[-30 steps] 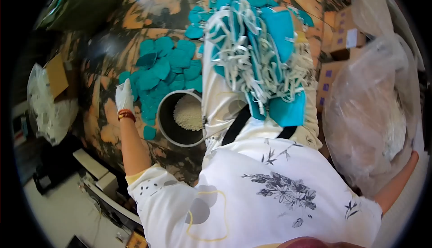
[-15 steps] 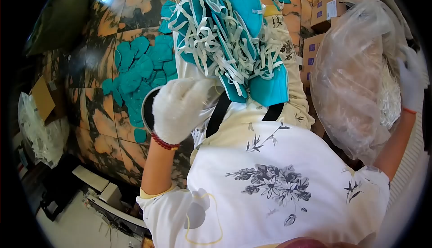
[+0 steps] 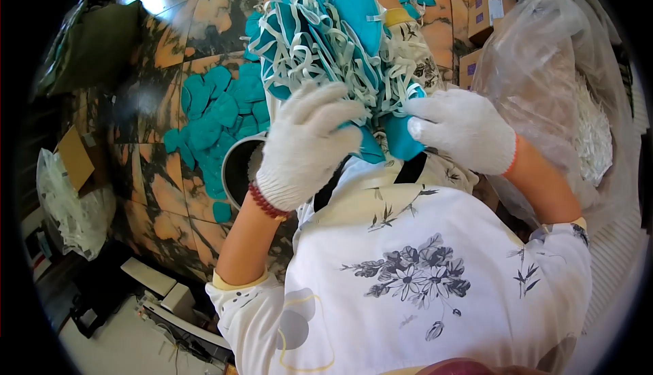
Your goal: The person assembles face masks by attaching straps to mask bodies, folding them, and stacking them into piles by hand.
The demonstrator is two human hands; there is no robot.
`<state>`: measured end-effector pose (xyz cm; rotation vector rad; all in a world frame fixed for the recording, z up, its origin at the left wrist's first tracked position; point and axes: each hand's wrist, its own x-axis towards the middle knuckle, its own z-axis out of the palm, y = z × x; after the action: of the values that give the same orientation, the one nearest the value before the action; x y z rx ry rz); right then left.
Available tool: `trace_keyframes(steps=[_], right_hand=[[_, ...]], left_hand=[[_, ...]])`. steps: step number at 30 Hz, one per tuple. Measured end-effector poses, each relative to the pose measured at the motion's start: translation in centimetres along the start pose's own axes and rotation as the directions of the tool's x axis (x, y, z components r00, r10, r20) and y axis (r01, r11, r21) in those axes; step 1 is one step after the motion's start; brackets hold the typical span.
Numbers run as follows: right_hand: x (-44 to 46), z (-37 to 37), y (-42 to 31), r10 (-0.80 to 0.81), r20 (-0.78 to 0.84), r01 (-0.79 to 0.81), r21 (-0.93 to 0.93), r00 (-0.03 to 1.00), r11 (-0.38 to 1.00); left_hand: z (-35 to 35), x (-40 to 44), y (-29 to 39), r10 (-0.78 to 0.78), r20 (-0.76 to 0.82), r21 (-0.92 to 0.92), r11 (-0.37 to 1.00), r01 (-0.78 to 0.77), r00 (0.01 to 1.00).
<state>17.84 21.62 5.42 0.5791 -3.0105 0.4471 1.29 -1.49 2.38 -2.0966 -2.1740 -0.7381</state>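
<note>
Our right hand (image 3: pixel 462 130) has swung from the plastic bag (image 3: pixel 544 62) to our lap (image 3: pixel 426 62), and our left hand (image 3: pixel 309 140) has edged right. Leftward, we see thin, rounded teal pieces (image 3: pixel 204 133) overlapping on glossy marbled tiles (image 3: pixel 156 218), then a round, smooth-rimmed pot (image 3: pixel 235 174). Our left hand curls loosely; we cannot tell whether it pinches anything. Across our lap fan flat teal masks (image 3: pixel 355 14) with crinkled white straps (image 3: pixel 296 55). Our right fingers bend narrowly at the lowest masks, their hold unclear. Rightmost, the bag bulges, wrinkled and translucent.
</note>
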Motion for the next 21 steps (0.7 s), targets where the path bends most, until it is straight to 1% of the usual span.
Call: trace_keyframes(steps=[2, 3, 4, 6, 7, 10, 12, 13, 16, 17, 18, 19, 20, 21], right_hand=[[0.3, -0.8, 0.2, -0.010, -0.144, 0.021, 0.076, 0.990, 0.997], [0.1, -1.7, 0.2, 0.060, -0.200, -0.011, 0.235, 0.978, 0.972], [0.0, -2.6, 0.2, 0.077, -0.216, -0.014, 0.280, 0.973, 0.960], [0.1, -4.7, 0.1, 0.106, -0.246, -0.012, 0.358, 0.963, 0.934], [0.1, -5.2, 0.0, 0.138, -0.299, -0.012, 0.385, 0.944, 0.923], [-0.1, -7.5, -0.3, 0.153, -0.255, -0.008, 0.494, 0.955, 0.870], [-0.4, -7.3, -0.5, 0.298, -0.246, -0.047, 0.695, 0.922, 0.718], [0.4, -7.6, -0.6, 0.218, -0.367, 0.045, 0.590, 0.904, 0.806], [1.2, -7.4, 0.2, 0.113, -0.520, 0.189, 0.492, 0.846, 0.850], [2.0, -6.1, 0.5, 0.120, -0.593, 0.253, 0.506, 0.796, 0.824], [2.4, -5.3, 0.5, 0.143, -0.623, 0.278, 0.527, 0.769, 0.803], [2.8, -4.6, 0.0, 0.222, -0.626, 0.280, 0.600, 0.747, 0.750], [3.3, -4.2, -0.8, 0.396, -0.546, 0.233, 0.758, 0.739, 0.610], [3.6, -3.9, -1.6, 0.554, -0.421, 0.187, 0.884, 0.719, 0.428]], left_hand=[[-1.9, -0.2, 0.2, -0.166, -0.162, -0.183, 0.974, 0.136, 0.973], [-1.8, -0.1, -0.2, -0.246, -0.270, -0.312, 0.937, 0.158, 0.931], [-2.0, -0.4, -0.5, -0.314, -0.271, -0.340, 0.916, 0.215, 0.910], [-1.6, -0.1, -0.9, -0.405, -0.326, -0.560, 0.811, 0.171, 0.854], [-1.8, 0.1, -0.6, -0.459, -0.339, -0.586, 0.786, 0.197, 0.822], [-3.7, 1.4, 0.7, -0.590, -0.371, -0.662, 0.710, 0.242, 0.717], [-5.2, 2.3, 1.3, -0.656, -0.377, -0.705, 0.662, 0.257, 0.654], [-5.6, 2.6, 1.3, -0.634, -0.468, -0.673, 0.707, 0.216, 0.615], [-8.1, 3.9, 2.1, -0.590, -0.564, -0.662, 0.741, 0.109, 0.578], [-8.6, 4.6, 2.3, -0.644, -0.527, -0.622, 0.737, 0.265, 0.555], [-7.9, 5.3, 1.8, -0.707, -0.473, -0.758, 0.631, 0.166, 0.525], [-7.4, 5.7, 1.6, -0.725, -0.440, -0.802, 0.583, 0.132, 0.530], [-7.1, 6.0, 1.6, -0.740, -0.403, -0.842, 0.530, 0.098, 0.538], [-6.8, 6.3, 1.7, -0.747, -0.360, -0.853, 0.506, 0.127, 0.560]])
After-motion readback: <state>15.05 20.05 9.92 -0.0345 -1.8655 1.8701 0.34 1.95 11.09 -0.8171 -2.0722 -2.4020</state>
